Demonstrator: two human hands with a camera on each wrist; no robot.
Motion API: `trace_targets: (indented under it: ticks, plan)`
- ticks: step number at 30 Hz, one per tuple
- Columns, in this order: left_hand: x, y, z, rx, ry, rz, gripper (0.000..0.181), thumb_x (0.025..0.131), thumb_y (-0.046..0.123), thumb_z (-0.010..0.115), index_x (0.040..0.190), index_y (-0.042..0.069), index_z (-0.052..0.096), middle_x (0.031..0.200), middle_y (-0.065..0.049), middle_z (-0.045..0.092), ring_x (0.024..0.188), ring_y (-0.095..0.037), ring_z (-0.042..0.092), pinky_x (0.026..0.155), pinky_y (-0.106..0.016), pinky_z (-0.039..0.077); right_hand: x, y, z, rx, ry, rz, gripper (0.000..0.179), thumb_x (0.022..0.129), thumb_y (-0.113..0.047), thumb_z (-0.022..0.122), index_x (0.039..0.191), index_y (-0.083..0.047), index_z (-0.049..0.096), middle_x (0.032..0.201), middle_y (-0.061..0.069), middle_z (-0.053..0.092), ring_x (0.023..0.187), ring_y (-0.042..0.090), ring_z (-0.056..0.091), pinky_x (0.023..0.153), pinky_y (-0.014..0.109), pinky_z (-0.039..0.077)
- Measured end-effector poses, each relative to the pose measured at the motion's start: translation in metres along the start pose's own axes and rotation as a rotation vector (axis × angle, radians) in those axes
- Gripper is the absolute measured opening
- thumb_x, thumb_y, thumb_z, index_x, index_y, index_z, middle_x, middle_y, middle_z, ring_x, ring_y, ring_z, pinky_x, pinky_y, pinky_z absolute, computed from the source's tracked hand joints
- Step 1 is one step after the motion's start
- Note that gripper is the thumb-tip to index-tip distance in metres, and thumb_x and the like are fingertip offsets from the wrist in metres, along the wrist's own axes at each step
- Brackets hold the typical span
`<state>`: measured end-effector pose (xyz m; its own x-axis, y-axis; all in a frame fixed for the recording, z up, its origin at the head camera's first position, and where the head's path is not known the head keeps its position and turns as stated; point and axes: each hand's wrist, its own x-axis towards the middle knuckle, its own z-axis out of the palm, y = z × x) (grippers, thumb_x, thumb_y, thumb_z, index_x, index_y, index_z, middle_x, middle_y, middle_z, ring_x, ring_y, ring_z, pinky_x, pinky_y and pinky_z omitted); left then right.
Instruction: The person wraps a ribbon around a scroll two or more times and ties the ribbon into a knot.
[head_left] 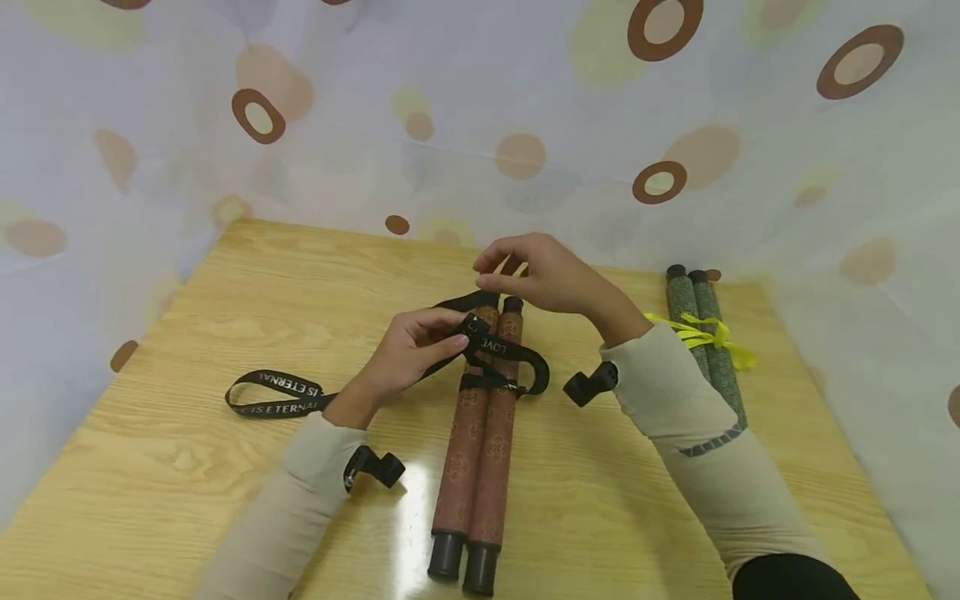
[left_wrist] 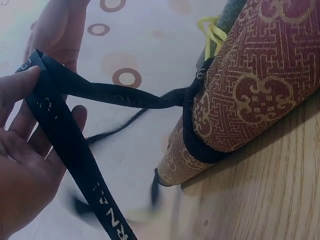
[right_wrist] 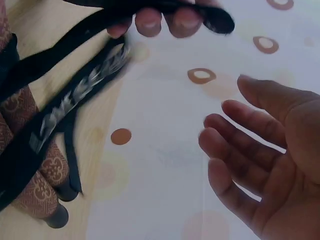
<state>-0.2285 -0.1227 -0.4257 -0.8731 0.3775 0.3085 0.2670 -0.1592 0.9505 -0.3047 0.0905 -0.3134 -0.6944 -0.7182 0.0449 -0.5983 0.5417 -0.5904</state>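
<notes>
Two reddish-brown patterned scrolls (head_left: 468,450) with dark end caps lie side by side on the table. A black ribbon (head_left: 504,348) with white lettering is wrapped around their upper part. My left hand (head_left: 411,350) pinches a fold of this ribbon between thumb and fingers, just over the scrolls. In the left wrist view the ribbon (left_wrist: 75,132) drapes down from the thumb and also runs across to the wrap. My right hand (head_left: 543,271) hovers above the scrolls' far ends. Its loosely bent fingers hold nothing, as the right wrist view shows the right hand (right_wrist: 265,160) apart from the ribbon.
A looped end of the ribbon (head_left: 277,393) lies on the wooden table (head_left: 150,467) at the left. Two green scrolls (head_left: 723,383) tied with a yellow ribbon (head_left: 708,333) lie at the right. A white curtain (head_left: 465,100) with brown circles stands behind the table.
</notes>
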Motion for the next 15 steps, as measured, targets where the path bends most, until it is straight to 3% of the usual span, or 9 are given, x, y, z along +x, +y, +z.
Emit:
trace_targets:
  ticks: [4,9,13,15]
  plan:
    - [0.005,0.004,0.003,0.001,-0.013,0.013,0.029,0.097,-0.004,0.058,0.122,-0.017,0.06,0.105,0.01,0.071,0.089,-0.006,0.07,0.079,-0.026,0.059,-0.012,-0.008,0.003,0.0,-0.062,-0.008,0.022,0.1,-0.024,0.063,0.117,-0.012,0.072,0.112,0.005,0.073,0.094,0.02,0.068,0.08,0.038,0.056]
    - [0.01,0.006,0.008,0.01,-0.029,0.0,0.032,0.097,-0.005,0.057,0.128,-0.016,0.057,0.12,-0.024,0.067,0.094,-0.01,0.071,0.078,-0.033,0.061,-0.026,-0.011,0.01,-0.033,-0.136,-0.051,0.022,0.098,-0.023,0.065,0.116,-0.012,0.074,0.107,0.003,0.075,0.083,0.012,0.065,0.073,0.032,0.053]
    - [0.012,0.004,0.005,0.112,-0.03,-0.04,0.032,0.101,0.001,0.054,0.13,-0.012,0.055,0.127,-0.031,0.062,0.109,-0.019,0.069,0.092,-0.036,0.057,-0.03,-0.008,0.015,-0.106,-0.08,-0.038,0.011,0.095,-0.019,0.07,0.1,-0.012,0.076,0.09,0.003,0.075,0.068,0.011,0.057,0.064,0.03,0.046]
    - [0.013,0.0,-0.001,0.231,-0.022,-0.064,0.028,0.103,0.006,0.053,0.126,-0.008,0.056,0.126,-0.027,0.064,0.116,-0.026,0.067,0.099,-0.041,0.054,-0.032,-0.006,0.015,-0.127,-0.058,-0.018,0.007,0.094,-0.018,0.071,0.095,-0.013,0.076,0.084,0.002,0.073,0.066,0.013,0.056,0.063,0.03,0.044]
